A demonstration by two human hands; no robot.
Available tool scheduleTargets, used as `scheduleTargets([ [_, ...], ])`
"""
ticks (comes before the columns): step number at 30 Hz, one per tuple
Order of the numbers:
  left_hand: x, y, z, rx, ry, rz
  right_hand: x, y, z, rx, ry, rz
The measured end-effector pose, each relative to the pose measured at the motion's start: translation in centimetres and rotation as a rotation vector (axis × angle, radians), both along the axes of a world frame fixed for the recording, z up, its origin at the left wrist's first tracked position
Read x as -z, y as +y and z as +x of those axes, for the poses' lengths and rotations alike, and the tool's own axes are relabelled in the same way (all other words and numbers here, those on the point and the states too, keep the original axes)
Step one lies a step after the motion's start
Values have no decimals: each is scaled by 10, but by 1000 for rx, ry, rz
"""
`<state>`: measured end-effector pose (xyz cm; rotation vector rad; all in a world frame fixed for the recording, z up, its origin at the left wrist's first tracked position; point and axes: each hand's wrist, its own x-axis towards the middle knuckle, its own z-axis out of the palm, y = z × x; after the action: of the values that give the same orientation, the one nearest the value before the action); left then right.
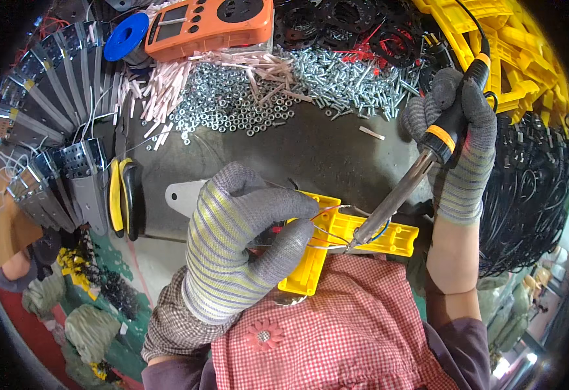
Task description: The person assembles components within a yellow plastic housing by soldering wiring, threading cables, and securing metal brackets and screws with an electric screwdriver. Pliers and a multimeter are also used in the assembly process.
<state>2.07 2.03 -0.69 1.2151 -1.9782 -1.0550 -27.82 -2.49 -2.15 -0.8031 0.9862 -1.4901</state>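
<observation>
Yellow plastic part [336, 240] sits right under the left hand [239, 244], gloved thumb and fingers curled together, pinching thin wires [326, 224] against it. Right hand [456, 140] wraps tight around a soldering iron [421, 169], all fingers closed on the handle, its tip touching the wires just beside the left fingertips. Loose screws and nuts [265, 97] lie well beyond both.
</observation>
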Motion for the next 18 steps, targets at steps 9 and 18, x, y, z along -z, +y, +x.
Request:
scheduleTargets([
  [9, -4, 3, -3, 44, -14, 6, 4, 3, -14, -96, 2, -80],
  [18, 1, -9, -3, -148, -5, -263, -6, -5, -15, 48, -50, -30],
])
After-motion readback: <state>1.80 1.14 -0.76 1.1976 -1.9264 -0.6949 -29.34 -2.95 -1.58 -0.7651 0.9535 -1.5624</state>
